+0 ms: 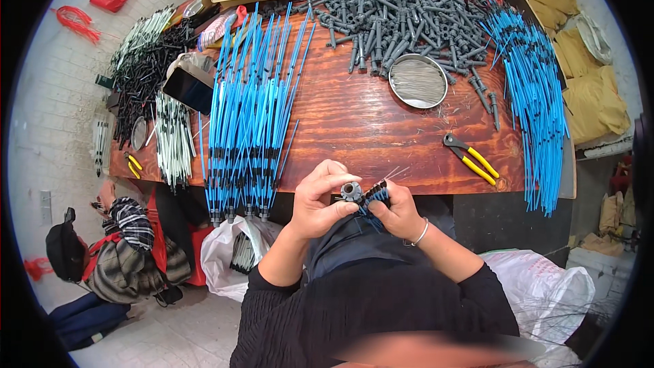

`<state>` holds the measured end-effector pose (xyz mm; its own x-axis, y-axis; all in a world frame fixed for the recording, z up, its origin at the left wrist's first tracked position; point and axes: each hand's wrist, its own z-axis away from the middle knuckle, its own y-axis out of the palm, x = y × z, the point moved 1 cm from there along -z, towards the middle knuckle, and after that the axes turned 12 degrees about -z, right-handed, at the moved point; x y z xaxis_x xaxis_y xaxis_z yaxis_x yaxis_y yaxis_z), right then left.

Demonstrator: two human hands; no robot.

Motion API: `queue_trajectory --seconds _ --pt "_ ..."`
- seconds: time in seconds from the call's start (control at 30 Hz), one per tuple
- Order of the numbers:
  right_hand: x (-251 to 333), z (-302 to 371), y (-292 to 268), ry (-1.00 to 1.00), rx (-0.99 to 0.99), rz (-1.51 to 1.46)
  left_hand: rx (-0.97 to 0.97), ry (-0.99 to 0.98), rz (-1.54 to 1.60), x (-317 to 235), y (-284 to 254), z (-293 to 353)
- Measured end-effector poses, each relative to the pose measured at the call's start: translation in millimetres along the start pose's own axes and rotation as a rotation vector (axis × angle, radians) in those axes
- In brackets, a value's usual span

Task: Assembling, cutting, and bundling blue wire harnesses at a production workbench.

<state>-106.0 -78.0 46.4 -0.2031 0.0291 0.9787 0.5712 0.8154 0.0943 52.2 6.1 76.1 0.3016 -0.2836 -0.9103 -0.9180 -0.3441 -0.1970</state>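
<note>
Just past the table's front edge, above my lap, my left hand pinches a grey plastic tube between thumb and fingers, its round open end turned up. Close beside it, my right hand is closed around a bundle of blue rods with black ends. A few thin wires stick out past the bundle's tips. The tube and the bundle are nearly touching; I cannot tell whether they meet. A bracelet sits on my right wrist.
On the wooden table lie a heap of grey tubes, a round dish of thin wires and yellow-handled pliers. Blue rods pile up at left and right, overhanging the front edge. White sacks stand below.
</note>
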Motion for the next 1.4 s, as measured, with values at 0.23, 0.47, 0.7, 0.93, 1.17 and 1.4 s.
queue_trajectory --seconds 0.23,0.47,0.7,0.93,1.17,1.4 --pt "2.5 1.6 7.9 -0.074 -0.084 0.087 0.045 0.051 0.044 -4.6 -3.0 -4.5" --pt "-9.0 -0.8 -1.1 -0.067 0.150 -0.040 0.260 0.067 0.280 4.0 -9.4 -14.8" --pt "-5.0 2.9 1.4 -0.044 0.088 -0.065 0.249 0.020 0.329 1.2 -2.5 -13.7" --pt "-11.6 6.3 2.3 -0.033 0.085 -0.118 0.268 0.024 0.419 9.8 2.7 -9.6" --pt "-7.9 5.5 3.3 -0.067 0.051 -0.082 0.226 0.133 0.480 21.0 4.4 -8.3" --pt "-7.0 6.5 9.9 -0.126 -0.119 -0.001 0.148 0.031 0.338 11.6 4.0 -10.6"
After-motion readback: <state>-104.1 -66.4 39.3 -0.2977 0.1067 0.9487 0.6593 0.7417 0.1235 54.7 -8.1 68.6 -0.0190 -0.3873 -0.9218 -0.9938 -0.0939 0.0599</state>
